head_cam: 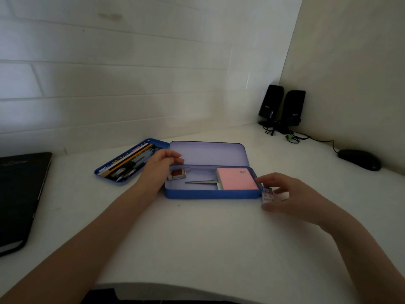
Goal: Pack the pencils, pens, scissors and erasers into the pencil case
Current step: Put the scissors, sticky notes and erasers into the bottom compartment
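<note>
Blue pencil case [210,193] lying open mid-desk, pink pad [237,179] and scissors [201,182] sitting inside. Left hand [161,164] reaching over its left end at a small brown eraser [178,173]. Right hand [287,195] pinching a white eraser [267,195] just beside the right end. Pens tray [129,161] lying far left.

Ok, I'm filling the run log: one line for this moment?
left hand: at case left end by brown eraser | right hand: holds white eraser outside right end | pens in tray
</note>
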Available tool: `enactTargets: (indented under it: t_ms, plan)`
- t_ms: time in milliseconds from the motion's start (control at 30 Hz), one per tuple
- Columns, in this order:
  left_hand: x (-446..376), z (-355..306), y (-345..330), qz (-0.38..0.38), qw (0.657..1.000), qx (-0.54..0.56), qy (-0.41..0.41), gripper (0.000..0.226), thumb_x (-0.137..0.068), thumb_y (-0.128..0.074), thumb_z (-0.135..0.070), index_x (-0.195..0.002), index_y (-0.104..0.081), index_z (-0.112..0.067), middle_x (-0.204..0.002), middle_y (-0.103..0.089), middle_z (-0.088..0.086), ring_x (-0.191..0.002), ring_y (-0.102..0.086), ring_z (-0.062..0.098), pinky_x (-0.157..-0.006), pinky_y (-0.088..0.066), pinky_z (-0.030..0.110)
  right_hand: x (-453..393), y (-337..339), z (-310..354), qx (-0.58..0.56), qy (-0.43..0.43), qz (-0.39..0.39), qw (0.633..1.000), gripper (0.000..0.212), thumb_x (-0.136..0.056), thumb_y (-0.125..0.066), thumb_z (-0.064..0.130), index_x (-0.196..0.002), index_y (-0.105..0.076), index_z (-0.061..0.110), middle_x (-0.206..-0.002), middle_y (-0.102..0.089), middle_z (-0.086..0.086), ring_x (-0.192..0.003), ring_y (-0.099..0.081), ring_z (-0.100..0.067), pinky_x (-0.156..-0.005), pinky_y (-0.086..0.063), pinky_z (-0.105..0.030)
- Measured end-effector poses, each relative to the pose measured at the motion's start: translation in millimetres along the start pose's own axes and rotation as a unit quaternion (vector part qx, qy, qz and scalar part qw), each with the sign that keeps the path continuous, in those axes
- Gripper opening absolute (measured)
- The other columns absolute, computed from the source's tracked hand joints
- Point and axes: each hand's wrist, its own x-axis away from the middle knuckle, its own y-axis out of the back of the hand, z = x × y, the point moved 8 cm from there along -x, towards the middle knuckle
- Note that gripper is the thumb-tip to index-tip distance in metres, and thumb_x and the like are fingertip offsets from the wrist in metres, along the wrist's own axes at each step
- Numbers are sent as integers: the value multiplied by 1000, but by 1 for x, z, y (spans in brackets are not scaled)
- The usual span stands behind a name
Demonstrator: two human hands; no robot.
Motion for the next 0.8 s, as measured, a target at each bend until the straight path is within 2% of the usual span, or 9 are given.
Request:
enactTargets:
  t_ms: [100, 200, 267, 333, 433, 533, 700, 800]
  plan:
    - [1, 0, 0, 4, 1000, -1, 0, 16, -92, -45, -2, -97, -60, -7, -88, -67, 6, -78, -63, 12, -51, -49, 11, 0, 0, -4, -16, -17, -25, 999, 54, -73, -78, 20, -114, -48, 39, -109, -56, 5, -81, -57, -4, -58, -41, -11]
    - [2, 0, 0, 10, 1000, -6, 0, 16, -93, -45, -3, -96, -60, -8, -89, -67, 5, -79, -64, 12, -52, -49, 11, 2, 13, -9, -21, -31, -99, 994, 56, -70, -80, 27, -115, -48, 35, -104, -57, 3, -79, -57, -6, -59, -43, -16]
    - [2, -1, 0, 9, 1000, -14, -2, 17, -93, -44, -3, -94, -59, -10, -90, -67, 5, -80, -64, 10, -53, -49, 11, 4, 26, -5, -35, -8, -173, 984, 53, -70, -80, 29, -113, -49, 33, -103, -59, 3, -80, -57, -6, -62, -45, -18]
    - [1, 0, 0, 7, 1000, -21, -5, 18, -94, -42, -2, -95, -60, -9, -92, -67, 5, -80, -64, 10, -53, -49, 11, 4, 30, 9, -55, 22, -202, 977, 51, -70, -79, 30, -112, -49, 33, -102, -60, 9, -84, -57, -6, -64, -46, -19]
    - [1, 0, 0, 7, 1000, -22, -3, 19, -94, -41, -3, -99, -59, -7, -92, -66, 5, -80, -63, 9, -53, -49, 10, -2, 15, 42, -125, 82, -177, 973, 45, -69, -81, 25, -107, -58, 28, -101, -64, 11, -85, -62, -9, -70, -51, -20]
    - [1, 0, 0, 7, 1000, -27, -3, 19, -95, -41, -4, -101, -59, -6, -92, -66, 4, -81, -63, 9, -55, -49, 12, -13, -16, 82, -193, 141, -93, 967, 35, -70, -81, 17, -102, -66, 21, -98, -70, 3, -86, -69, -14, -80, -57, -26]
    - [-3, 2, 1, 7, 999, -32, -1, 22, -93, -41, -2, -88, -59, -13, -86, -66, 4, -82, -63, 16, -60, -48, 21, -35, -63, 137, -67, 223, -10, 972, 34, -74, -78, 27, -106, -68, 24, -104, -68, 5, -94, -65, -11, -88, -55, -31]
    - [-4, 2, 1, 8, 999, -34, 1, 23, -92, -40, -2, -86, -59, -13, -83, -66, 2, -80, -62, 16, -64, -50, 25, -45, -84, 147, -27, 229, 23, 973, 31, -76, -76, 27, -106, -70, 23, -100, -68, 2, -91, -65, -14, -88, -54, -35]
